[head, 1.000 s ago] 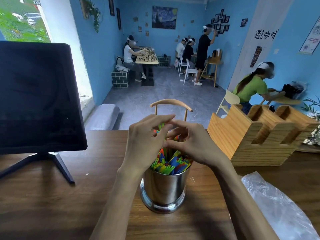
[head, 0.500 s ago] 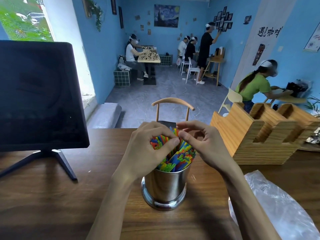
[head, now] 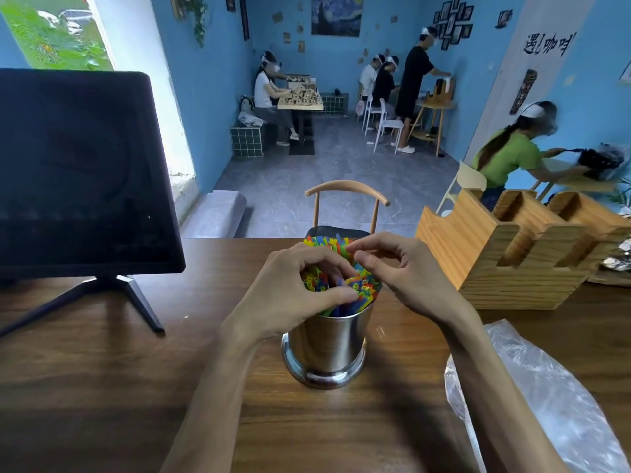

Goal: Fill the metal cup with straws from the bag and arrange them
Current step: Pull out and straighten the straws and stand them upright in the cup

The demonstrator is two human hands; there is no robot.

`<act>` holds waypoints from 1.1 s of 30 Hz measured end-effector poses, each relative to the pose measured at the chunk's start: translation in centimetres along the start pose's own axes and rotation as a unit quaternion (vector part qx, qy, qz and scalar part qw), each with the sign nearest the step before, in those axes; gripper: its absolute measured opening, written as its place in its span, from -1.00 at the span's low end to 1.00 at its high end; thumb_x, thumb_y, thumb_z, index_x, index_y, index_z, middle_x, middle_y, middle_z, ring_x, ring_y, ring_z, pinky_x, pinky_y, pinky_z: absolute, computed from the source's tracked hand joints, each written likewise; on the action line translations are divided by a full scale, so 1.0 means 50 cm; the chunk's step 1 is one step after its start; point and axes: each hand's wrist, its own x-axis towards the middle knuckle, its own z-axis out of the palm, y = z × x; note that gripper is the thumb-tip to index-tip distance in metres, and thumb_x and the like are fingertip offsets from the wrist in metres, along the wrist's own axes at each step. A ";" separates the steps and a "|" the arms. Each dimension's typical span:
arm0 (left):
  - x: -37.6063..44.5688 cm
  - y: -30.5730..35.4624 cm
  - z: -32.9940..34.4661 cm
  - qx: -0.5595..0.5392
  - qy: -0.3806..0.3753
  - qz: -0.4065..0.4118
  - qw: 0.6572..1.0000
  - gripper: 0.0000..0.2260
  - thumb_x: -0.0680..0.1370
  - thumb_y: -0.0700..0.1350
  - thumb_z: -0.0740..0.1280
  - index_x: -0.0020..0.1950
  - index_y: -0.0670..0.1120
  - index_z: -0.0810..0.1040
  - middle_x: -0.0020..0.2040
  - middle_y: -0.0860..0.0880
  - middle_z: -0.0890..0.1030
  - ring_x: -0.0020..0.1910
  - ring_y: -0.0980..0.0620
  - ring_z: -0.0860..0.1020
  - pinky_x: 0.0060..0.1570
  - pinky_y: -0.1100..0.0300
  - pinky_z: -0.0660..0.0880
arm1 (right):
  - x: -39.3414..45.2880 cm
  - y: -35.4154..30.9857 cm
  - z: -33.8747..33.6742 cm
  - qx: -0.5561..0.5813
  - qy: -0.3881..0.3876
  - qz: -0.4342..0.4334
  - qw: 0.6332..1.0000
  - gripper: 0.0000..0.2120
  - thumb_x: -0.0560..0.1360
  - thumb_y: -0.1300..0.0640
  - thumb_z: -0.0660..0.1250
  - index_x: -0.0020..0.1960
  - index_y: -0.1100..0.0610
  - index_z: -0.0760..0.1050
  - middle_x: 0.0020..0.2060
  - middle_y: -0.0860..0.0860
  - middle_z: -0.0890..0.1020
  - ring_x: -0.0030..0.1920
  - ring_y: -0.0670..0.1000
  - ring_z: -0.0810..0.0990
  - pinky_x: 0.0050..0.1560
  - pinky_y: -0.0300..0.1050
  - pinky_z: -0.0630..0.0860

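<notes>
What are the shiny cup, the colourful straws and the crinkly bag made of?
The cup looks like polished metal, probably steel: its wall mirrors the table. The straws seem to be plastic: bright, thin hollow tubes. The bag looks like thin clear plastic film, wrinkled and glossy, with the wood showing through it.

bare table (head: 85,387) left of metal cup (head: 326,346), monitor stand (head: 112,295) far-left, bag (head: 546,404) right

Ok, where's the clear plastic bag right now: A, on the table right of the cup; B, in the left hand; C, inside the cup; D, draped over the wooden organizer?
A: the plastic bag lies flat on the table, right of the metal cup.
</notes>
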 end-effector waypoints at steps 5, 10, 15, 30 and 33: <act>-0.006 0.001 0.012 0.008 0.029 0.000 1.000 -0.85 0.47 0.00 0.54 -0.09 0.25 0.65 -0.04 0.27 0.61 0.09 0.16 0.56 0.03 0.35 0.42 | -0.015 -0.003 -0.015 -0.005 -0.041 -0.003 0.999 -0.83 0.60 0.25 0.37 0.10 0.09 0.70 0.14 -0.10 0.67 0.22 -0.11 0.61 0.24 -0.01 0.60; 0.000 -0.003 0.031 0.031 0.061 -0.007 0.998 -0.88 0.49 0.02 0.51 -0.17 0.22 0.62 -0.11 0.26 0.58 0.03 0.17 0.54 -0.03 0.40 0.39 | -0.020 -0.004 -0.025 -0.040 -0.083 0.006 0.996 -0.80 0.59 0.26 0.36 0.08 0.05 0.71 0.22 -0.15 0.61 0.31 -0.15 0.53 0.32 0.00 0.54; 0.002 -0.013 0.037 0.049 0.051 0.012 0.997 -0.93 0.53 -0.03 0.47 -0.09 0.16 0.71 -0.10 0.26 0.64 0.08 0.12 0.50 0.09 0.23 0.40 | -0.022 -0.009 -0.033 -0.065 -0.112 -0.013 0.992 -0.84 0.54 0.14 0.43 0.08 -0.05 0.69 0.23 -0.22 0.59 0.36 -0.21 0.48 0.42 0.02 0.44; -0.025 0.008 0.065 0.136 0.075 0.021 0.988 -0.61 0.28 0.28 0.59 -0.03 0.18 0.58 -0.10 0.21 0.56 0.05 0.11 0.46 0.13 0.05 0.43 | -0.040 0.001 -0.031 0.000 -0.128 -0.003 0.992 -0.82 0.46 0.10 0.31 0.01 -0.13 0.56 0.29 -0.17 0.58 0.41 -0.13 0.46 0.42 0.10 0.45; -0.023 0.011 0.068 0.153 0.087 0.027 0.984 -0.69 0.34 0.17 0.59 -0.01 0.18 0.59 -0.08 0.20 0.56 0.05 0.11 0.46 0.12 -0.02 0.45 | -0.043 0.002 -0.036 -0.030 -0.139 -0.022 0.990 -0.74 0.43 0.12 0.44 0.06 -0.12 0.53 0.31 -0.18 0.57 0.42 -0.12 0.46 0.42 0.12 0.45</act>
